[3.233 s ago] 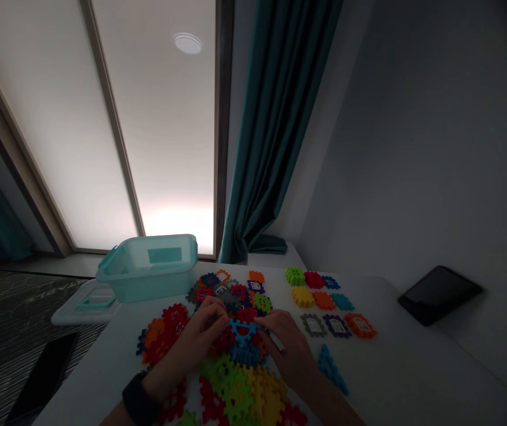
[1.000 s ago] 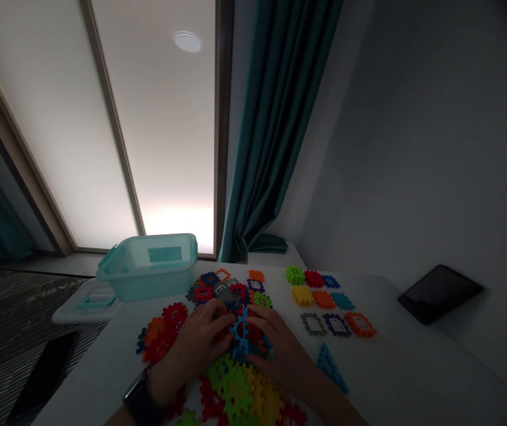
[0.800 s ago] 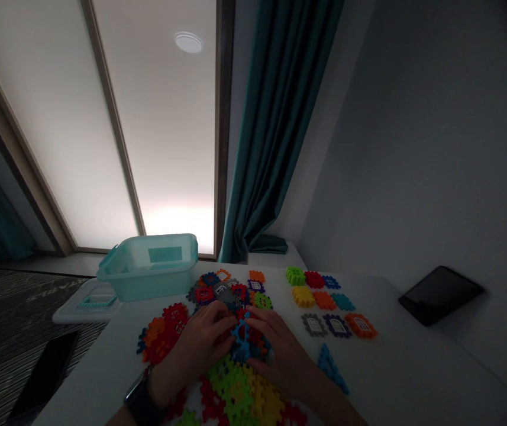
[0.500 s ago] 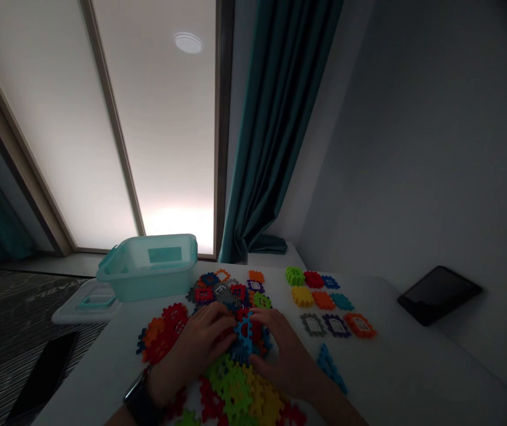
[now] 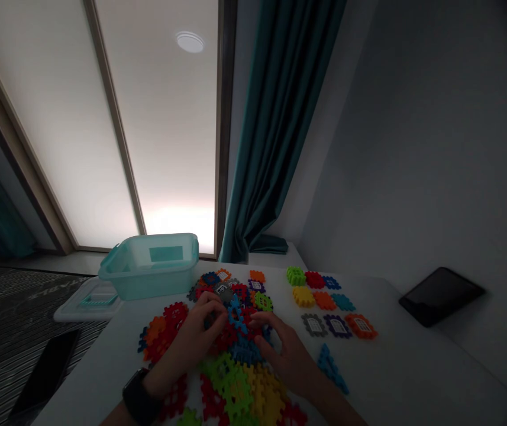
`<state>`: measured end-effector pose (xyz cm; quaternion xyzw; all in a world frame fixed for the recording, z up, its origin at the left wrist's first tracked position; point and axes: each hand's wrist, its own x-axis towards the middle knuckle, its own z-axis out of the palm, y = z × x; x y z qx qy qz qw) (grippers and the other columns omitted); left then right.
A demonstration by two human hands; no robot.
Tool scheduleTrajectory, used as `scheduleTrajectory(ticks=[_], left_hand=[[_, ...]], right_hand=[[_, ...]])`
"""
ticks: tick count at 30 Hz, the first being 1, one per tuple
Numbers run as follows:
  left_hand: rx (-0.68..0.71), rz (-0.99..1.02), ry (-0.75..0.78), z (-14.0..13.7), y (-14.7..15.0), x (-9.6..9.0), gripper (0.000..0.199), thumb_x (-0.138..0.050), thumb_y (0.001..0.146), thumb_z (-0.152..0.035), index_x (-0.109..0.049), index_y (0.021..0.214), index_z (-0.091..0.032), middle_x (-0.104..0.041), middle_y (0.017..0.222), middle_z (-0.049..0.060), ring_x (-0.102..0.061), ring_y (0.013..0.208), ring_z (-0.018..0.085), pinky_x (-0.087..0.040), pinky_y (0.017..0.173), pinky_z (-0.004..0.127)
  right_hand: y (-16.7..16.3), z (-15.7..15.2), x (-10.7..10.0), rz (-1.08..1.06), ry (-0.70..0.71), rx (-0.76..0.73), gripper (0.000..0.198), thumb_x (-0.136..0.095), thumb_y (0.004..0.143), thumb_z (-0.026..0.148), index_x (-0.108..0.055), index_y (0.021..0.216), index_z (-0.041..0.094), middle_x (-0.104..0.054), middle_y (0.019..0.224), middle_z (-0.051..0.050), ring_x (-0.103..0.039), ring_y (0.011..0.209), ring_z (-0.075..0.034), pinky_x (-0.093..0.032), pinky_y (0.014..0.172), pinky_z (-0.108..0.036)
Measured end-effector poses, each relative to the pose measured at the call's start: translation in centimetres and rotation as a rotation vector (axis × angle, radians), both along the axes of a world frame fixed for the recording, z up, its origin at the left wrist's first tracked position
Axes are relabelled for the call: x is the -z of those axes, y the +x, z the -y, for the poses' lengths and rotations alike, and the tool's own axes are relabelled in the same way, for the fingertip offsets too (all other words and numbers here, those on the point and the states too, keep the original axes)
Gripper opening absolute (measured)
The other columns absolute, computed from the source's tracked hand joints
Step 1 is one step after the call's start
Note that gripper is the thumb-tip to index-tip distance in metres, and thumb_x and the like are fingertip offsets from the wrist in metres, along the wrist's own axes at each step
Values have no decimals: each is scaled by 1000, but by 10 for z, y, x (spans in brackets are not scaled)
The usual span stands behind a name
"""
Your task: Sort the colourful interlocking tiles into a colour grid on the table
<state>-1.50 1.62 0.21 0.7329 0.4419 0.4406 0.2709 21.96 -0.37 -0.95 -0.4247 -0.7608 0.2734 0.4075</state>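
Observation:
My left hand (image 5: 209,325) is closed, its bent fingers at the edge of a light blue notched building tile (image 5: 236,313), which stands tilted over the pile. My right hand (image 5: 284,349) sits just right of that tile, thumb and fingers apart, nothing visible between them. Beneath both hands spreads a heap of interlocking tiles: blue ones (image 5: 245,351), green ones (image 5: 231,384), yellow ones (image 5: 265,395) and red ones (image 5: 174,397). Red and orange tiles (image 5: 158,330) lie beside my left wrist.
A teal plastic bin (image 5: 151,281) stands at the table's back left, its lid (image 5: 87,302) beside it. Rows of sorted tiles (image 5: 324,300) lie to the right, with a light blue piece (image 5: 333,368) nearer me. A black tablet (image 5: 442,296) is at the far right.
The light blue tile has turned and shifted slightly up and left with my left hand. My right hand has moved a little right, away from it.

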Motion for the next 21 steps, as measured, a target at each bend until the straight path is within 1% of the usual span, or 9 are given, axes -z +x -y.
scheduleTrajectory(ticks=[2, 4, 6, 9, 12, 15, 18, 21], left_hand=[[19, 8, -47, -1, 0, 0, 21, -54, 97, -25, -62, 79, -19, -58, 97, 5, -62, 87, 21, -51, 74, 32], [39, -4, -60, -1, 2, 0, 20, -55, 95, -24, -61, 78, -19, -57, 98, 5, -61, 87, 21, -51, 76, 33], [55, -31, -51, 1, 4, 1, 18, -55, 94, -22, -61, 78, -19, -56, 98, 5, -61, 89, 21, -51, 79, 34], [82, -84, 3, 5, 6, 2, 16, -54, 95, -19, -61, 81, -20, -56, 100, 5, -62, 92, 21, -51, 84, 33], [143, -151, 83, 9, 6, 4, 13, -53, 95, -15, -62, 87, -20, -57, 105, 6, -62, 94, 20, -52, 86, 32], [188, -255, 178, 13, 6, 7, 11, -56, 94, -12, -62, 94, -21, -58, 108, 7, -62, 98, 21, -52, 87, 32], [186, -339, 257, 15, 6, 9, 10, -59, 94, -13, -63, 98, -22, -60, 108, 7, -61, 99, 23, -52, 87, 34], [161, -344, 291, 15, 6, 8, 9, -60, 95, -14, -64, 97, -21, -61, 107, 7, -62, 99, 23, -52, 87, 34]], right_hand=[[-1, -1, 0, -1, -8, 4, 24, -56, 97, 32, -63, 120, 26, -74, 107, -8, -72, 101, -26, -58, 89, -40], [-2, -1, -1, -2, -7, 9, 22, -56, 97, 31, -65, 115, 25, -73, 104, -7, -71, 98, -25, -57, 87, -39], [-2, -1, -3, 0, -7, 17, 20, -56, 96, 31, -66, 112, 24, -72, 100, -6, -70, 95, -24, -56, 85, -37], [-1, -2, -4, -13, 13, 23, 19, -55, 97, 30, -66, 112, 24, -70, 96, -5, -68, 91, -22, -55, 83, -34], [0, -3, -3, -16, 76, 41, 18, -54, 98, 29, -65, 112, 25, -68, 95, -4, -66, 90, -21, -53, 81, -33], [0, -4, 1, 9, 174, 52, 13, -54, 100, 28, -65, 105, 25, -66, 92, -4, -64, 88, -21, -52, 78, -32], [0, -4, 3, 45, 276, 41, 12, -53, 101, 27, -63, 95, 25, -64, 89, -4, -62, 86, -21, -50, 76, -32], [-1, -3, 2, 73, 348, 32, 12, -53, 102, 25, -60, 92, 24, -63, 88, -4, -61, 86, -21, -50, 75, -32]])
